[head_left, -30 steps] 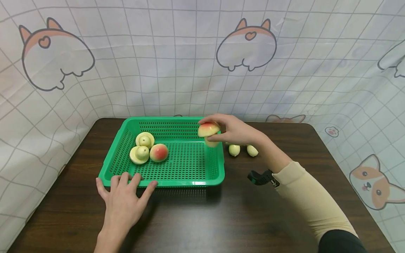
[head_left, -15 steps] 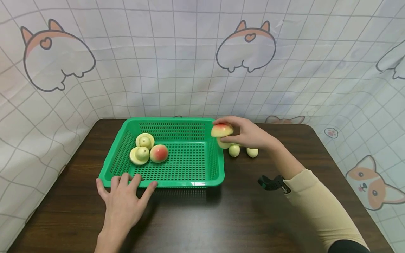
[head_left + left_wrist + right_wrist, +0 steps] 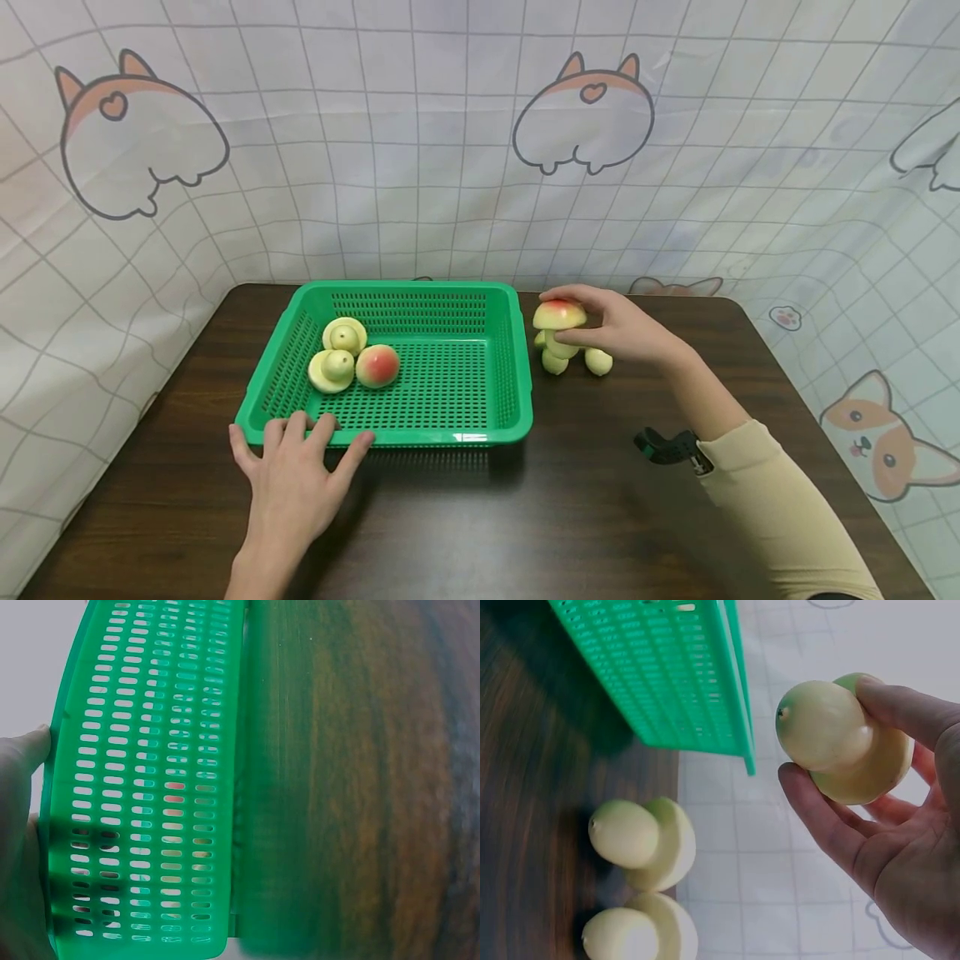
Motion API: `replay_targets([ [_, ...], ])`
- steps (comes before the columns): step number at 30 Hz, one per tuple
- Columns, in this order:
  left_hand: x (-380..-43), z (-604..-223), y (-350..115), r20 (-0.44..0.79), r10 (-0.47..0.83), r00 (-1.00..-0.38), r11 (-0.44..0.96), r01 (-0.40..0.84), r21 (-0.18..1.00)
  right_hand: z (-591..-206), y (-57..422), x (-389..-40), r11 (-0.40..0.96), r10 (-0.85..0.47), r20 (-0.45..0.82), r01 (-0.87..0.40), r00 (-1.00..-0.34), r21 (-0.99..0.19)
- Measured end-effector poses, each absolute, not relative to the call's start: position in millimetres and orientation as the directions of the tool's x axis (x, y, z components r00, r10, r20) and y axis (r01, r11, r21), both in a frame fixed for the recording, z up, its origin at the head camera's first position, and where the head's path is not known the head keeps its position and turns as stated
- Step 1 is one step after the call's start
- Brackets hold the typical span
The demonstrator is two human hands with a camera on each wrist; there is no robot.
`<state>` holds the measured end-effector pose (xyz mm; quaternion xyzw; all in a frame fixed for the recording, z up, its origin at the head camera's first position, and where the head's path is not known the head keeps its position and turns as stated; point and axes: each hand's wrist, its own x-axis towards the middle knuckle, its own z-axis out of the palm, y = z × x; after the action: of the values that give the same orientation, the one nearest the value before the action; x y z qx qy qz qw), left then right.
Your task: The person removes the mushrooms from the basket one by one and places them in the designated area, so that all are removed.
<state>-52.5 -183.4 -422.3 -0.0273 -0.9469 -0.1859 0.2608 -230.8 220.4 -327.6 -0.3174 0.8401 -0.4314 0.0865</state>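
The right hand (image 3: 626,325) was found holding one mushroom-shaped piece (image 3: 559,315) between thumb and fingers, the red-tinged cap uppermost and the pale stalk below; the right wrist view confirms it is raised off the table (image 3: 480,533) and apart from the basket (image 3: 420,437). Location recorded: outside the basket, just past its right wall, near two table pieces (image 3: 555,363) whose caps are largely masked in the head view; whether these two touch each other cannot be established. The left hand (image 3: 294,479) is at the near rim toward its left end, holding it with fingers bent over — judged to be steadying the basket, not lifting it. Contents noted: two upturned pieces (image 3: 344,335), stalks up, and one red-topped piece (image 3: 378,365), grouped close together in the left half. Step in hand, as assessed: a single piece in mid-transfer, held between basket and table; the present views do not settle the direction. Requirement for the next move, as assessed: if the piece is to be set down here, a slow lowering clear of both neighbours, with the fingers releasing only after firm contact — rounded cap and bulbous stalk look liable to roll
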Motion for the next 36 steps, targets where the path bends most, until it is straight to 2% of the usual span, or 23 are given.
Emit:
replay_targets([
  [13,-53.1,-422.3,-184.3,0.492,-0.044,-0.869,0.933,0.14,0.332,-341.8,249.5,-225.5,0.458,-0.559,0.071,-0.38,-0.826,-0.804],
  [26,-53.3,-421.9,-184.2,0.495,-0.048,-0.868,0.932,0.139,0.334,-354.1,274.7,-223.3,0.473,-0.525,0.101,-0.388,-0.845,-0.791],
  [36,-53.4,-422.5,-184.5,0.504,-0.045,-0.862,0.932,0.146,0.332,-365.5,289.6,-219.4,0.485,-0.482,0.085,-0.346,-0.872,-0.803],
])
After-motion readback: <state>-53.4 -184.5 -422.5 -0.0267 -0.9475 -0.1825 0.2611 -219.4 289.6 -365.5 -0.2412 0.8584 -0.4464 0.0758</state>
